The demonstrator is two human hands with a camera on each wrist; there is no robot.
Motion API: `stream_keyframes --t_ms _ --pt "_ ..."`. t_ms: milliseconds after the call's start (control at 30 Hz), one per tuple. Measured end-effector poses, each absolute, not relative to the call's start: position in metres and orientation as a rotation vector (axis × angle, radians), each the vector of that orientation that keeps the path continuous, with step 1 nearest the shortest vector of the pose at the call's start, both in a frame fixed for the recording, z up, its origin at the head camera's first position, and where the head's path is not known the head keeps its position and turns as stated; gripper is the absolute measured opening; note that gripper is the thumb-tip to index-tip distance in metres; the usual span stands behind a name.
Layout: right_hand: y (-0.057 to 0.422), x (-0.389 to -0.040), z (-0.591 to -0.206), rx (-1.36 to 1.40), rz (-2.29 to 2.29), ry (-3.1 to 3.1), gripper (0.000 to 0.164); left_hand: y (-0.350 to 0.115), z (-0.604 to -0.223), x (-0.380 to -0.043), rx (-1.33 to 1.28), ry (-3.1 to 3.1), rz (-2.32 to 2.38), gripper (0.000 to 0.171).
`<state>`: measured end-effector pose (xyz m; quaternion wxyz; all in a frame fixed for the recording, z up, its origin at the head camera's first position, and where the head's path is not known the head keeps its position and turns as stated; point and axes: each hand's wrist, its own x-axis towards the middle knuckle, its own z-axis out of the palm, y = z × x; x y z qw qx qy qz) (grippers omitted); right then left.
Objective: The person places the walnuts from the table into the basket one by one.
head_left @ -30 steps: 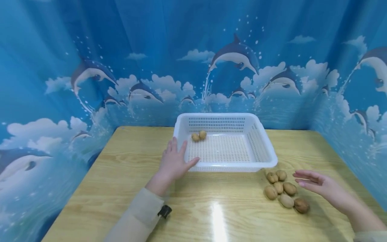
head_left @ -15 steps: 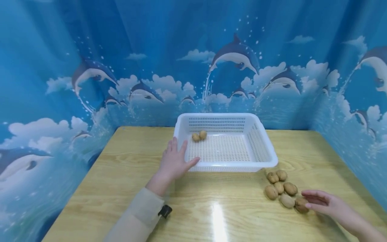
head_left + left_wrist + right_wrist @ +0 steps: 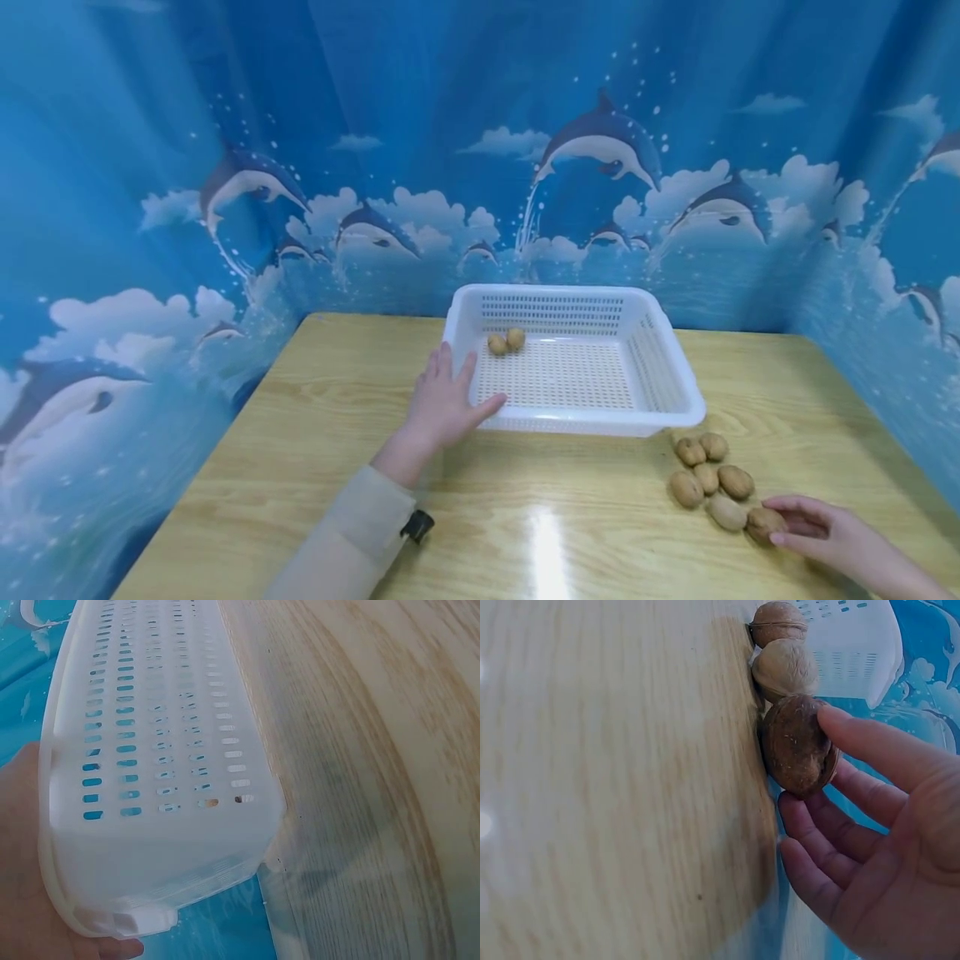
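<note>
In the head view my right hand (image 3: pixel 832 537) has its thumb and fingertips around a dark brown walnut (image 3: pixel 766 527), at the near right end of a loose group. The right wrist view shows the thumb on one side of this walnut (image 3: pixel 799 746) and fingers on the other, the nut still on the table. Beside it lies a paler walnut (image 3: pixel 727 512), with several more walnuts (image 3: pixel 736 482) behind. My left hand (image 3: pixel 442 407) rests with spread fingers over the left front corner of a white perforated plastic basket (image 3: pixel 585 417). Two walnuts (image 3: pixel 507 341) sit inside at its back left.
The wooden table (image 3: pixel 337 375) carries the basket near its back edge. A blue curtain (image 3: pixel 420 125) with printed dolphins hangs behind and along both sides. The walnut group lies just in front of the basket's right front corner.
My right hand has come down toward the near side and its fingers have closed around the dark walnut. The left hand stays on the basket. The head view has shifted slightly.
</note>
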<state>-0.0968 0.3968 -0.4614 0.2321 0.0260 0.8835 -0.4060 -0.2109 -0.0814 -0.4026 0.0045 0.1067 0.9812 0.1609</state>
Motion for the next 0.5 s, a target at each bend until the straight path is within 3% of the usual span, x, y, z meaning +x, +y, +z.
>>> stream_keyframes --t_ms 500 --pt "0.396 -0.108 -0.426 0.043 -1.127 2.573 0.061 -0.083 -0.400 -0.208 0.318 3.057 0.491 0.091"
